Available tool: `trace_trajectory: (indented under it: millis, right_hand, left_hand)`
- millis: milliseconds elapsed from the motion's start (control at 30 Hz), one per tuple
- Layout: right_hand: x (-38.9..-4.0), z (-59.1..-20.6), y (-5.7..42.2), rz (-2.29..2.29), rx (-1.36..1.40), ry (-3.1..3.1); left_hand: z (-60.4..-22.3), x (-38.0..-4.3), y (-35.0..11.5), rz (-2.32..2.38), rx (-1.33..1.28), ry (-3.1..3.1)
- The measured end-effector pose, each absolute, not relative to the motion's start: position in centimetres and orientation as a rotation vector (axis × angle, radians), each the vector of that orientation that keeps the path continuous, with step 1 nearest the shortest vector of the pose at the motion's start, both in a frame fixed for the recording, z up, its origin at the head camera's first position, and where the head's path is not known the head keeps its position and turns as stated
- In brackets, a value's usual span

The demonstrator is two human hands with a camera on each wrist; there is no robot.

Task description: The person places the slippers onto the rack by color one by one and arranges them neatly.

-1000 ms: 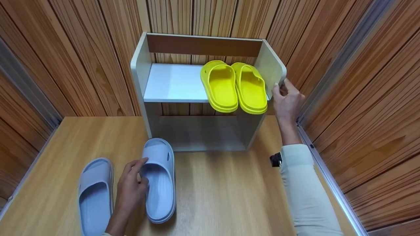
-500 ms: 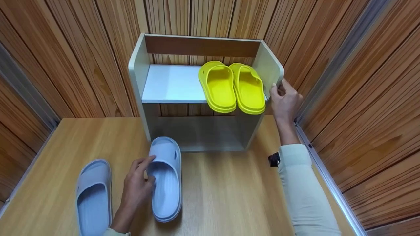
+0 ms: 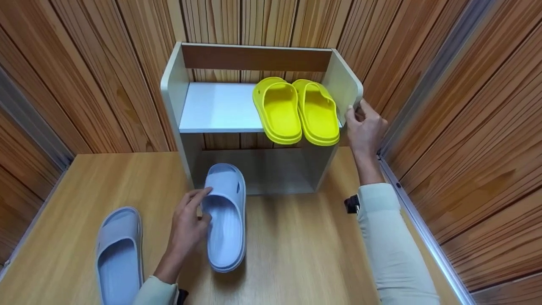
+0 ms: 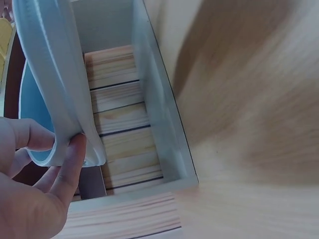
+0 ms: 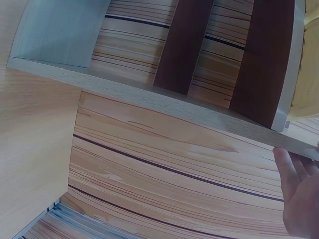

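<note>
A blue-grey slide slipper (image 3: 224,216) hangs above the wooden floor before the rack's lower level. My left hand (image 3: 188,222) pinches it by the strap's left side; in the left wrist view, fingers and thumb close on the strap edge of the slipper (image 4: 55,74). Its mate, another blue-grey slipper (image 3: 120,254), lies on the floor at the left. My right hand (image 3: 366,129) grips the front edge of the right side panel of the small shoe rack (image 3: 220,130). In the right wrist view that hand (image 5: 301,194) touches the panel's edge, partly out of frame.
Two yellow clogs (image 3: 281,112) stand side by side on the right of the rack's upper shelf, their heels over its front edge. Wood-panelled walls (image 3: 478,161) close in behind and at both sides. A metal rail (image 3: 423,237) runs along the right wall's foot.
The left hand has carried the pinched slipper to the right and slightly up toward the rack. My right hand keeps its hold on the side panel; the view has shifted a little.
</note>
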State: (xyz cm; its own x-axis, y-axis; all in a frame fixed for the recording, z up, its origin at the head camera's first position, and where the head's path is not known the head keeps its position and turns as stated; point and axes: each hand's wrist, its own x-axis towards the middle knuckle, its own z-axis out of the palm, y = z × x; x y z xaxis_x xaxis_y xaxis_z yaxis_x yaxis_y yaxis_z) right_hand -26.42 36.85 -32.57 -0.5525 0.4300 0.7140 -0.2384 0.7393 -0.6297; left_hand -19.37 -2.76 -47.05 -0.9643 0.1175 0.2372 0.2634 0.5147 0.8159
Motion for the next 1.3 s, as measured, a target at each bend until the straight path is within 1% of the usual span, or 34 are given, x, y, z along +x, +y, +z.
trace_trajectory:
  millis: [433,933,1300]
  right_hand:
    - [-26.5,-32.5,36.6,0.886,-0.125,-1.968]
    - [-26.2,-32.8,36.8,0.872,-0.153,-1.975]
    - [-26.3,-32.6,36.6,0.849,-0.169,-1.983]
  left_hand:
    - [-45.7,-21.2,-0.9,-1.432,-0.429,-2.518]
    - [-45.2,-23.3,2.9,-1.538,-0.516,-2.522]
    - [-44.9,-24.7,5.3,-1.450,-0.590,-2.573]
